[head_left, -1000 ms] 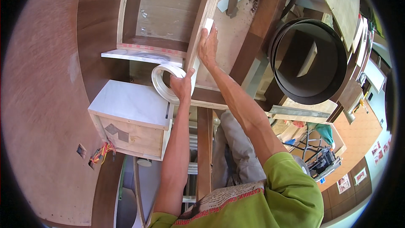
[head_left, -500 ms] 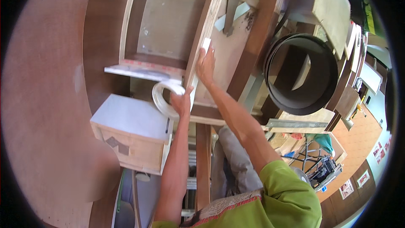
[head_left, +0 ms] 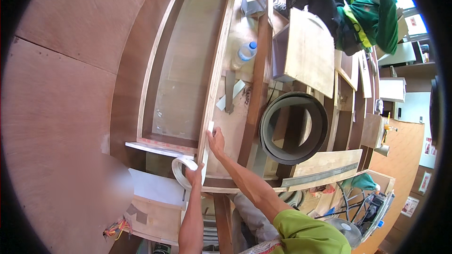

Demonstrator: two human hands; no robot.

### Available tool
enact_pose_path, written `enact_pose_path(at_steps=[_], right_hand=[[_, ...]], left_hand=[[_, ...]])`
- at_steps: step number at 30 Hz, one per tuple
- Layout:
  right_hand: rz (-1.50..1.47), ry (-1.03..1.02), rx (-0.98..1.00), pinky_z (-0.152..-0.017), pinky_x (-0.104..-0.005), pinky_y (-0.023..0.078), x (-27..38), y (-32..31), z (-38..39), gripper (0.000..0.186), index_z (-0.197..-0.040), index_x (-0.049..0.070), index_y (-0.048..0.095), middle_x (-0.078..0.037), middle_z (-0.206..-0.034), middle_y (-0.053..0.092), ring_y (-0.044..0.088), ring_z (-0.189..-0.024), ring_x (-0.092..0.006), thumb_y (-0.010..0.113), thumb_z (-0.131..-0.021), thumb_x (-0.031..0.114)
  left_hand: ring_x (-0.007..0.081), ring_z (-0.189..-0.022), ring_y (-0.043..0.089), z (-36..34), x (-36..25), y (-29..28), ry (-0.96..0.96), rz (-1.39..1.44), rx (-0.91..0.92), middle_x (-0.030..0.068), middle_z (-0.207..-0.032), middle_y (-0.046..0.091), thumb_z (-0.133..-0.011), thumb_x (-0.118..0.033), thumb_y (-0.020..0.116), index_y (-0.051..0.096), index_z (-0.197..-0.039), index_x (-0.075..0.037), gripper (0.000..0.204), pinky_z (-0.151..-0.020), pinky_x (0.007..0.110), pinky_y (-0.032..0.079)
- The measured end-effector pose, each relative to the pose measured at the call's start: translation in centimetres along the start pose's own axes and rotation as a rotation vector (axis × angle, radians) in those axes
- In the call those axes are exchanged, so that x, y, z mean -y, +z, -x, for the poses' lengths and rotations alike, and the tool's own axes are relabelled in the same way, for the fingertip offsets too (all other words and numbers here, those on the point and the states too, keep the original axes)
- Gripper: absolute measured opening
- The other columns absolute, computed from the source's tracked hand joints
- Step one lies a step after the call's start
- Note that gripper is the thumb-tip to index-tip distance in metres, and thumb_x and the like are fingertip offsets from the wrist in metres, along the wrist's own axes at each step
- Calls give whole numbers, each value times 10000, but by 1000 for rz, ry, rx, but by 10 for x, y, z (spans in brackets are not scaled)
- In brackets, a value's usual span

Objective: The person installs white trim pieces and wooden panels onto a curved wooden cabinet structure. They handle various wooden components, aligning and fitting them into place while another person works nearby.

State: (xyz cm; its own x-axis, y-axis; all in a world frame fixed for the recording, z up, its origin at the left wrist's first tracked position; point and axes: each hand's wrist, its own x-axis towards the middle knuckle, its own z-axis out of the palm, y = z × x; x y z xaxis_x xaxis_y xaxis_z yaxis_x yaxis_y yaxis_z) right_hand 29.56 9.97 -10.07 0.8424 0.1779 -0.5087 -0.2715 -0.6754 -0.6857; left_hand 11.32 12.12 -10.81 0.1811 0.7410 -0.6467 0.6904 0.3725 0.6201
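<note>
A white roll of edging strip [head_left: 180,172] hangs at the near end of a long plywood board edge [head_left: 221,47], its loose length lying up along that edge. My left hand [head_left: 194,177] is closed on the roll, thumb against the edge. Farther up, my right hand [head_left: 215,142] is closed on the strip and board edge near the strip's upper end. A white laminate ledge [head_left: 155,149] crosses left of the board, and a white-topped wooden box [head_left: 155,183] sits below the roll.
Right of the board lie a water bottle [head_left: 245,55] and loose offcuts [head_left: 230,89]. A large dark coiled sheet [head_left: 293,128] rests by a plywood box [head_left: 306,51]. A co-worker in green [head_left: 372,19] is at upper right; tangled wires [head_left: 115,227] hang lower left; plywood panels [head_left: 61,89] fill the left.
The view has tilted farther along the frame, bringing the co-worker and bottle into sight; my hands appear lower in the picture, still in about the same places on the strip and roll.
</note>
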Motion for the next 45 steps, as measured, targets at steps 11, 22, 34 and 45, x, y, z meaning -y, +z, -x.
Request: enact_pose_path(at_steps=[11, 22, 34, 45], right_hand=[[-668, 88, 155, -606, -240, 425, 11, -81, 70, 191, -942, 55, 575, -5, -749, 560, 507, -682, -85, 587, -865, 230], [-689, -108, 331, -610, -217, 383, 58, -183, 165, 181, -952, 74, 573, 21, -755, 548, 493, -685, -69, 589, -862, 231], [-666, 176, 821, -557, -231, 364, 27, -286, 234, 96, -867, 123, 582, 52, -682, 513, 464, -601, -68, 590, -860, 219], [-483, -45, 825, -585, -273, 448, -28, -316, 244, 188, -896, 66, 578, 0, -770, 591, 560, -691, -113, 697, -763, 124]], left_hand=[[174, -777, 577, 124, -68, -62, 134, 207, 285, 79, -880, 629, -683, -255, 751, 579, -986, 1, 433, -715, 320, 454], [100, -754, 556, 298, -112, -93, 52, 443, 610, 18, -881, 603, -759, -188, 715, 583, -1019, -23, 335, -679, 249, 451], [123, -747, 567, 444, -89, -130, 176, 188, 572, 44, -839, 611, -735, -230, 725, 566, -1003, -1, 387, -680, 266, 463], [151, -736, 570, 484, -33, -146, 272, -23, 553, 69, -804, 614, -727, -217, 709, 578, -942, 28, 351, -680, 298, 466]])
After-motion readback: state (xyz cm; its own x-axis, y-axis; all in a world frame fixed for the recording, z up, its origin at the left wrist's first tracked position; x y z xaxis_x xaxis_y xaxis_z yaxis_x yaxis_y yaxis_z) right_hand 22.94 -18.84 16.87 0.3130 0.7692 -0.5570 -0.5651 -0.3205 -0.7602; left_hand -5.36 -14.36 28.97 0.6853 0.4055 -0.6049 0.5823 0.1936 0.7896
